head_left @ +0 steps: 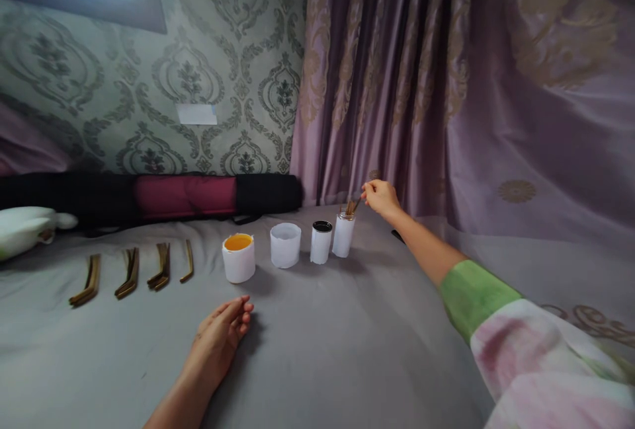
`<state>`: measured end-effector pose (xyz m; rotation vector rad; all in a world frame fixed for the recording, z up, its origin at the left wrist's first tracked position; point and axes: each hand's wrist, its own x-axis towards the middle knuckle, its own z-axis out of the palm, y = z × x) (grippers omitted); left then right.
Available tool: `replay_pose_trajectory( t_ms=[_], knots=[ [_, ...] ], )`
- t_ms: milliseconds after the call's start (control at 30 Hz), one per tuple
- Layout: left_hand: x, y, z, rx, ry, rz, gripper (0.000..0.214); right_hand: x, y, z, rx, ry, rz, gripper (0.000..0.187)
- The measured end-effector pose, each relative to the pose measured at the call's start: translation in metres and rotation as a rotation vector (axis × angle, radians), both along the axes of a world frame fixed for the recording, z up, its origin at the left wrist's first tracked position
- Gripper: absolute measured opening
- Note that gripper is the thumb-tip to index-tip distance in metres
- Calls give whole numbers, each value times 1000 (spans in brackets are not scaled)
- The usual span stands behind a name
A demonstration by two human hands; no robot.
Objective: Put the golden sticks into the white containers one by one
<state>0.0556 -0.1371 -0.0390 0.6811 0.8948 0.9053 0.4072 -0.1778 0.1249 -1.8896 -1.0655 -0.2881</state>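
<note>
My right hand (381,197) pinches the top of a thin brown bent straw (357,203) at the mouth of a white-wrapped can (343,236). Several similar straws (349,208) stand in that can. Just left of it is a white-wrapped can with a dark inside (321,244). My left hand (221,336) rests on the grey sheet, its fingers loosely curled and nothing in them. Nearest to it is a white tub with an orange inside (239,262). Between that tub and the cans stands a wider white tub with a pale inside (285,248).
On the left, gold-brown bent straws lie in small bundles (127,273), with a single straw (187,262) beside them. A black and maroon roll (186,195) lies along the wall. A white rounded object (27,231) sits at the left edge. Purple curtains (377,72) hang behind the cans.
</note>
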Motion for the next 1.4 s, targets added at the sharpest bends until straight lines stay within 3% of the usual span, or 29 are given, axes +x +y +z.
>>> replay_pose_trajectory(
  t_ms=[333, 767, 1400],
  knots=[
    [0, 1, 0, 6, -3, -1, 9, -11, 12, -4, -222, -35, 119, 20],
    [0, 3, -4, 17, 10, -13, 9, -9, 30, -15, -414, -6, 154, 19],
    [0, 0, 2, 5, 6, 6, 8, -7, 38, -22, -448, -3, 113, 20]
  ],
)
